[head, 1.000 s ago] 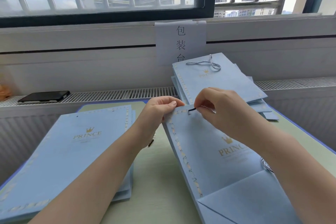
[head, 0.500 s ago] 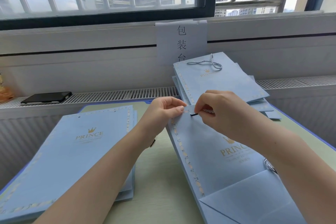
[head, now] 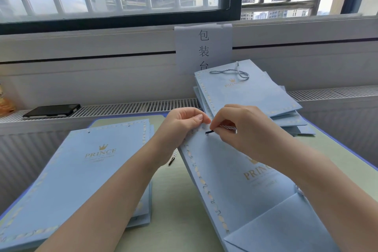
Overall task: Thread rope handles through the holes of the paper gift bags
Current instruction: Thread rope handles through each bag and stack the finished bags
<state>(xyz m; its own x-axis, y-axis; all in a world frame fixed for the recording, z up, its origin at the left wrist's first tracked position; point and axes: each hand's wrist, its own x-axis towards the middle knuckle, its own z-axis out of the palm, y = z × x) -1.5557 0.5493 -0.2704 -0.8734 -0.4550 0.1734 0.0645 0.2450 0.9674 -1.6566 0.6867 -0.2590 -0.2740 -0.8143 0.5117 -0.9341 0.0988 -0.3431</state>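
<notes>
Hands: L hand (head: 182, 125) pinches bag (head: 235, 170) top edge, R hand (head: 239, 127) pinches rope (head: 223, 128) tip.

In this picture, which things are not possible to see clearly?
- Head view: the hole in the bag in work; the left hand and right hand cover that corner.
- Head view: most of the rope; the right hand hides it, only the dark tip shows.
- Head view: the small print under PRINCE on the left stack is too small.
</notes>
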